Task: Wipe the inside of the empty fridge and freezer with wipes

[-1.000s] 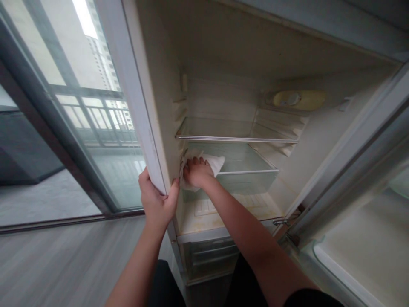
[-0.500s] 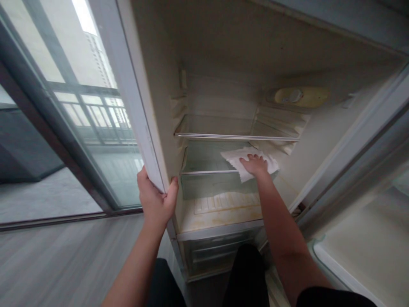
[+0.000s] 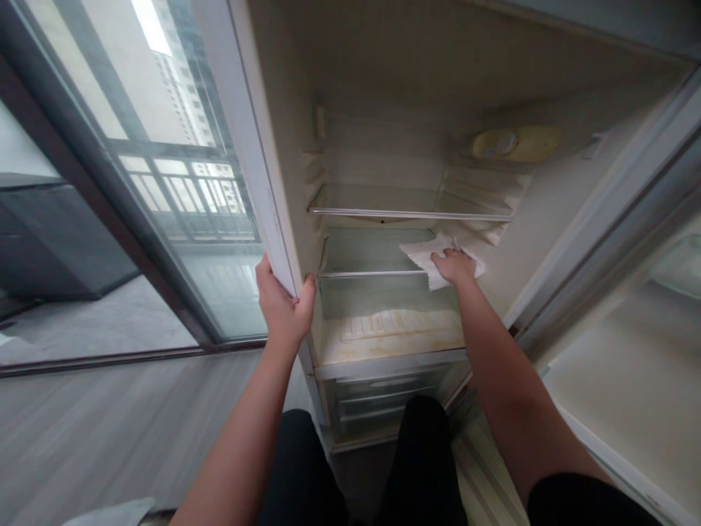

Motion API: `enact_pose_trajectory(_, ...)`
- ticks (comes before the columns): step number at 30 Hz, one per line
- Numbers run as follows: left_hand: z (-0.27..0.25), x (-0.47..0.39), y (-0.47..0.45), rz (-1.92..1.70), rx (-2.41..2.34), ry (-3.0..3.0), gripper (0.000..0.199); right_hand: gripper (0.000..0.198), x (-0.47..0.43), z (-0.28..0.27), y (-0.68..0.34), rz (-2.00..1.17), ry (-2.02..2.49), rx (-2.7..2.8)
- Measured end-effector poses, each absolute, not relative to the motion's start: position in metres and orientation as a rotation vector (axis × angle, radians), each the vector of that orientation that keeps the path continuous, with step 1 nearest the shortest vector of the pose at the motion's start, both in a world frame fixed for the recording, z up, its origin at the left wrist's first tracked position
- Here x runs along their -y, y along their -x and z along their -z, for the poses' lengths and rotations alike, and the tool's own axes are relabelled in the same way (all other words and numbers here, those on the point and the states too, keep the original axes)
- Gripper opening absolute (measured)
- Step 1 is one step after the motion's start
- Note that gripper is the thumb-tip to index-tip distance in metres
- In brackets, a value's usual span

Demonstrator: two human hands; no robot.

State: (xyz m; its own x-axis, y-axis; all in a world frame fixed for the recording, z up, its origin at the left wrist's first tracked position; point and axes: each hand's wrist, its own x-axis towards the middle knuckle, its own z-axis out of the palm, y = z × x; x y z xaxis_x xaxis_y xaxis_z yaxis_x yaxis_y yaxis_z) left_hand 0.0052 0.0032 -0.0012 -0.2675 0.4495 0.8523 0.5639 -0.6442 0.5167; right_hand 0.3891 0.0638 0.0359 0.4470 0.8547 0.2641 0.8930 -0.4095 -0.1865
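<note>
My left hand point(image 3: 285, 303) is wrapped around the front edge of the left side wall of an open refrigerator point(image 3: 279, 234), thumb on the inner side and fingers outside. Inside, my right hand point(image 3: 456, 266) presses a white paper towel point(image 3: 424, 254) with a ragged edge against the right end of the lower glass shelf point(image 3: 361, 252). The fingers are bent over the towel, and part of it sticks out to the left of them. Above this is an upper glass shelf point(image 3: 377, 199). Brownish stains mark the ribbed compartment floor point(image 3: 394, 343) below.
A yellowish control housing point(image 3: 518, 144) sits on the right inner wall. Below are clear freezer drawers point(image 3: 383, 405). The refrigerator door point(image 3: 629, 380) stands open at right. A sliding glass door point(image 3: 219, 292) and a grey floor point(image 3: 109, 431) lie to the left.
My right hand and the paper towel have shifted slightly right along the lower shelf, with the fingers more bent. My left hand keeps its hold. The camera view has shifted and tilted a little.
</note>
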Motion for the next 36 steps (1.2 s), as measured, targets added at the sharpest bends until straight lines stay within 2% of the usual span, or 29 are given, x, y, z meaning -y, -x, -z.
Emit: enact_pose_trajectory(36, 0.0027, -0.0072, -0.0051, 2.033, 1.090, 1.888, 0.069, 0.061, -0.0641, -0.0288, -0.3932, 0.202, 2.328, 1.412)
